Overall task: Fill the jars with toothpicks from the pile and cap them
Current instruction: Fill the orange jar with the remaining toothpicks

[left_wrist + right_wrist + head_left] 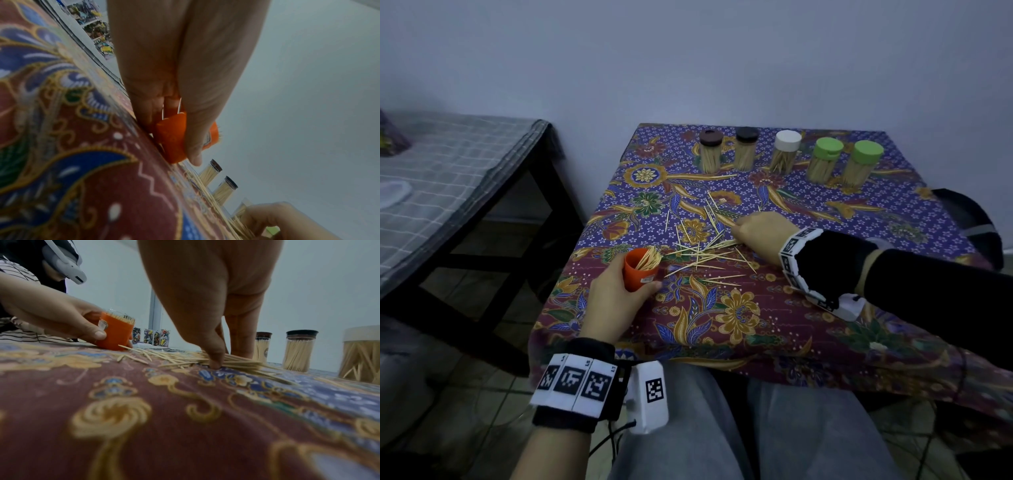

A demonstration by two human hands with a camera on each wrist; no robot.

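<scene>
On the patterned tablecloth (739,318), the tilted orange jar (639,270) is being gripped by the left hand (616,294), while loose toothpicks (705,251) are being pinched together by the right hand (763,229). Light, thin, likely scattering: a bundled mid-length pinch is being judged safest.

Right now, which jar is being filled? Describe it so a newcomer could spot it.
Start at the table with the floral cloth; five capped jars stand along its far edge. Near the front left, beside the loose toothpicks, the left hand grips the orange jar. It alone is opaque, uncapped and tilted.
</scene>
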